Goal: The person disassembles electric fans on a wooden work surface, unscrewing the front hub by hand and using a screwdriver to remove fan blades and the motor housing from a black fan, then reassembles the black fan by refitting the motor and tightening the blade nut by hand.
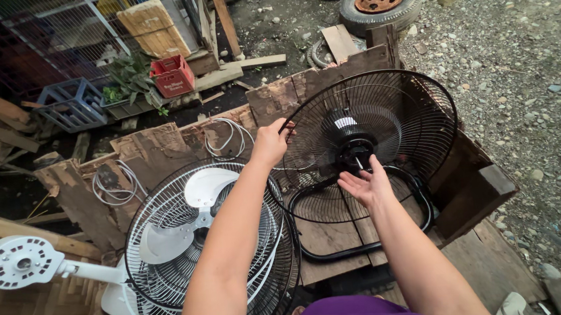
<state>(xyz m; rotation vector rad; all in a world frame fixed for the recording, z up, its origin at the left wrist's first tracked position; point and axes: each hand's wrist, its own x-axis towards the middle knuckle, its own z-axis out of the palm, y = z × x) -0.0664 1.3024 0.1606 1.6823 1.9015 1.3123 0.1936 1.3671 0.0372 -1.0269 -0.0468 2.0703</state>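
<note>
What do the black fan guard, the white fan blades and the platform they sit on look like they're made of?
The black fan guard, gripped at its rim by the left hand, looks like thin metal wire with a dark coating: fine radial spokes. The white fan blades look like smooth moulded plastic, glossy. The platform is weathered wood: rough, cracked, ragged-edged boards.

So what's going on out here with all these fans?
A person is working on a black floor fan standing on a worn wooden platform. Their left hand grips the rim of its wire guard, while the right hand is open at the centre hub. A white fan lies beside it, untouched.
</note>
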